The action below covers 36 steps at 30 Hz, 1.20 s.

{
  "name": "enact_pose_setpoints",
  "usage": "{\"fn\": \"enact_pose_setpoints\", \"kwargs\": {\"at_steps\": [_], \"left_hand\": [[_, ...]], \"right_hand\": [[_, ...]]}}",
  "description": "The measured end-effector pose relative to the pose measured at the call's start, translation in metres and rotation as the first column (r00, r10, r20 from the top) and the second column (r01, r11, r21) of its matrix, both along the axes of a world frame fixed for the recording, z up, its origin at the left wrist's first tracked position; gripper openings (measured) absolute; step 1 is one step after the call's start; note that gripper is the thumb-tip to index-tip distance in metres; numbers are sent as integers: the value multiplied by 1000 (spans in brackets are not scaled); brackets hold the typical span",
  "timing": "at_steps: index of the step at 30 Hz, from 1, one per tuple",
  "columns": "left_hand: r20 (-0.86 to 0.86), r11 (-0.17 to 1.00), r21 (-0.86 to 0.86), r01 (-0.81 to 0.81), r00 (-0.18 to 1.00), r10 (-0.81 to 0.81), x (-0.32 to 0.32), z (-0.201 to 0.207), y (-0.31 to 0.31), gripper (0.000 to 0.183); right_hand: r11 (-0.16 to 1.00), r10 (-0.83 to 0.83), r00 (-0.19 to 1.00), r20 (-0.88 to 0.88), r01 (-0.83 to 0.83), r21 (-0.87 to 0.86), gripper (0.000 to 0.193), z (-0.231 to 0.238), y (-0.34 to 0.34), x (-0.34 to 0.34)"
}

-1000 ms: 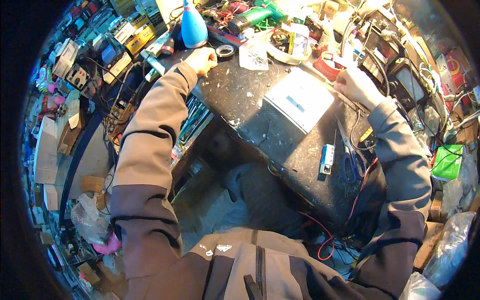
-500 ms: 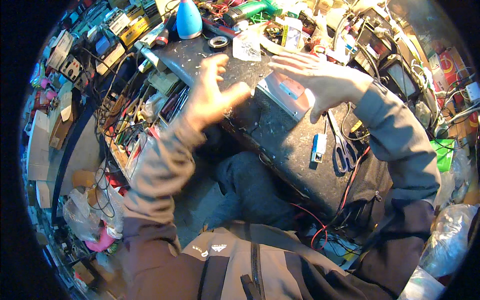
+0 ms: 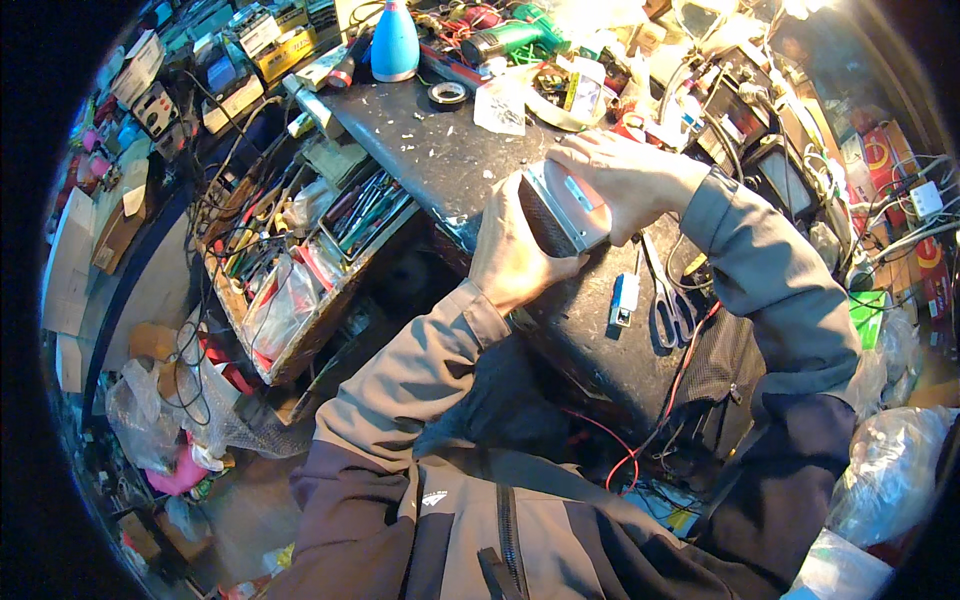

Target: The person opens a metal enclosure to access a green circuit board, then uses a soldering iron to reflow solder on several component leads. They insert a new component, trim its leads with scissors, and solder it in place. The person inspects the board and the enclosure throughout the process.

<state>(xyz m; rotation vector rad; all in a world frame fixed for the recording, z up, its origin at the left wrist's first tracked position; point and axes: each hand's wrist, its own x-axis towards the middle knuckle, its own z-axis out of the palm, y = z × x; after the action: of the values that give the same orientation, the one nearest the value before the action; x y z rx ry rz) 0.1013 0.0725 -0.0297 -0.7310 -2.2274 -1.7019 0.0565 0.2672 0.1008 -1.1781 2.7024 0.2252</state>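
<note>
Over the dark workbench (image 3: pixel 560 290), a silver metal box (image 3: pixel 566 205) with a dark perforated side and a pale label is held between both hands. My left hand (image 3: pixel 508 255) grips its left and near edges, fingers along the far left and thumb at the near corner. On its far right side, my right hand (image 3: pixel 635 180) is closed round it, with some fingers hidden behind the box. Near my right wrist lie scissors (image 3: pixel 668 305) with dark handles and a small blue and white block (image 3: pixel 624 298).
An open drawer (image 3: pixel 300 300) full of tools juts out at the left. A blue bottle (image 3: pixel 396 45), a tape roll (image 3: pixel 447 95) and a green heat gun (image 3: pixel 505 40) stand or lie at the back. Cables (image 3: pixel 720 130) and parts crowd the right. A red wire (image 3: pixel 620 470) hangs near my lap.
My left hand, raised and apart before, has moved right and taken hold of the box. The box is now between both hands, and my right hand has closed on it.
</note>
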Motion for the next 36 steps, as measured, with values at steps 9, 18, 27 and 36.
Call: {"fn": "enact_pose_setpoints", "kwargs": {"at_steps": [9, 18, 27, 36], "left_hand": [[122, 978, 137, 156, 977, -173, -4, -6, -15, 119], [333, 955, 186, 231, 900, -283, -9, 12, -26, 127], [191, 946, 95, 311, 926, -324, -16, 13, -28, 119], [164, 892, 350, 285, 919, -358, -34, 17, -58, 146]], "right_hand": [[943, -310, 930, 200, 327, -61, 109, 30, 8, 10], [879, -318, 926, 203, 368, -302, 115, 36, 33, 9], [890, -170, 958, 230, 250, -382, 113, 31, 26, 27], [375, -182, 785, 592, 612, -696, 88, 22, 29, 37]]}}
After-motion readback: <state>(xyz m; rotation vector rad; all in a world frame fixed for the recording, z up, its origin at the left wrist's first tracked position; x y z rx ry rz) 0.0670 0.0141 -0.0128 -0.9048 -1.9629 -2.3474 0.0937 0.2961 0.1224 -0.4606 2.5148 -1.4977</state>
